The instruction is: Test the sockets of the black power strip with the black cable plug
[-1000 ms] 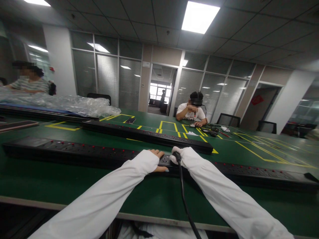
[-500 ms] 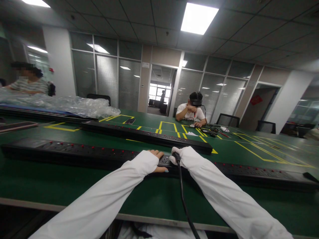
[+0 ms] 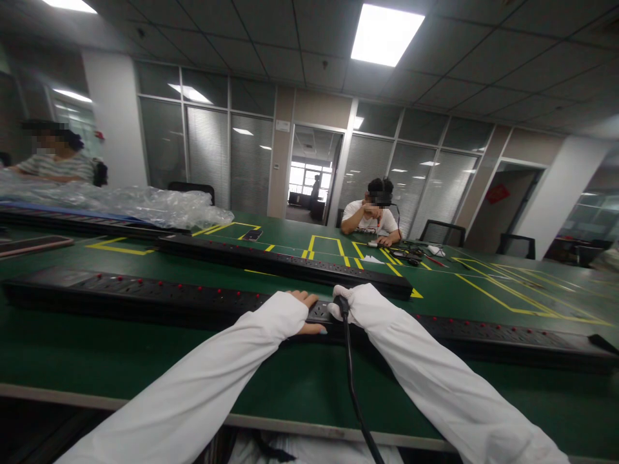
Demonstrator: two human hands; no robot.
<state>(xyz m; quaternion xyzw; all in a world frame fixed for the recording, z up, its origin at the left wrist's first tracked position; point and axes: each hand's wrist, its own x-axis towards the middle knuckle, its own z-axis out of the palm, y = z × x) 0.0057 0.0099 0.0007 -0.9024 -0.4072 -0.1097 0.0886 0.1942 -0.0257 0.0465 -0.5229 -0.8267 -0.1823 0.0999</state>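
A long black power strip (image 3: 178, 296) with red switches runs across the table in front of me. My left hand (image 3: 307, 314) grips it near the middle, fingers over the top and thumb along the near side. Just to the right, my right hand (image 3: 344, 303), in what looks like a white glove, is closed round a black plug (image 3: 342, 305) at the strip's sockets. Whether its pins are in a socket is hidden. From the plug a black cord (image 3: 354, 386) hangs towards me over the table edge.
A second black power strip (image 3: 285, 263) lies behind the first. Clear plastic wrap (image 3: 145, 203) is heaped at the left, near a phone (image 3: 36, 245). Another person (image 3: 371, 216) sits across the green table (image 3: 193, 367), beside cables and small items (image 3: 411, 254).
Both hands stay in the same place on the power strip and plug. The hanging cord has shifted slightly to the left.
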